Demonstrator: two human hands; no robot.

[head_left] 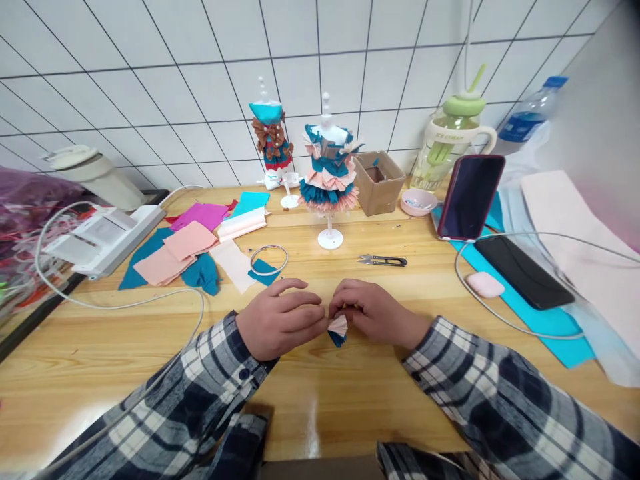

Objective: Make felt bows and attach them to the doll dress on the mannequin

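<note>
Pinching small pleated, fan-shaped pale-pink and teal piece (339,327) in fingertips of right hand (376,311). Touching or nearly touching its side with half-bent fingers of left hand (283,321); cannot tell whether gripping too. Note slim black-handled metal snips (384,260) beyond right hand; beyond left hand, thin round silver hoop (288,257) over flat teal scrap (262,267).
</note>
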